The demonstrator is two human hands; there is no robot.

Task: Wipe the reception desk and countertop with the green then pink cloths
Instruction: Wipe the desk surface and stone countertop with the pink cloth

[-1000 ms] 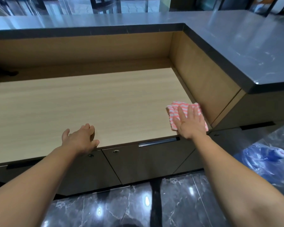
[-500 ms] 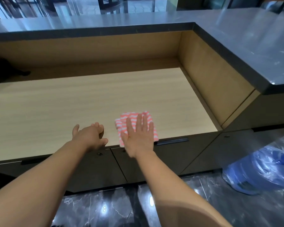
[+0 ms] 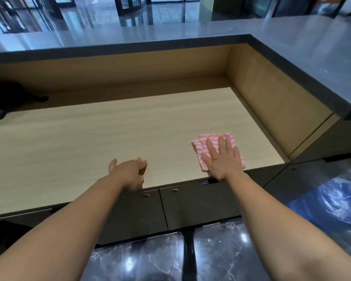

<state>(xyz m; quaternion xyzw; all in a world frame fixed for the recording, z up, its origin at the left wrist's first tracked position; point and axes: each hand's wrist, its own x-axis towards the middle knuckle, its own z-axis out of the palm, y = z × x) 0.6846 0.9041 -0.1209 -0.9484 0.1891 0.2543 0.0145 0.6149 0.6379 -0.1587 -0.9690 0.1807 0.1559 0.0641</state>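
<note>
A folded pink-and-white striped cloth (image 3: 206,144) lies flat on the light wooden desk (image 3: 109,128) near its front edge, right of the middle. My right hand (image 3: 223,159) presses down on the cloth with its fingers spread, covering the near half. My left hand (image 3: 129,172) rests on the desk's front edge with loosely curled fingers and holds nothing. A raised dark grey stone countertop (image 3: 312,57) wraps the desk along the back and right side. No green cloth is in view.
Dark objects (image 3: 8,98) sit at the desk's far left under the counter. Dark cabinet doors (image 3: 190,205) with small locks run below the desk. A blue water bottle (image 3: 336,203) lies on the glossy marble floor at the right.
My right hand slid the pink cloth left along the front edge from the right corner, then back to the right. My left hand stayed on the desk edge.
</note>
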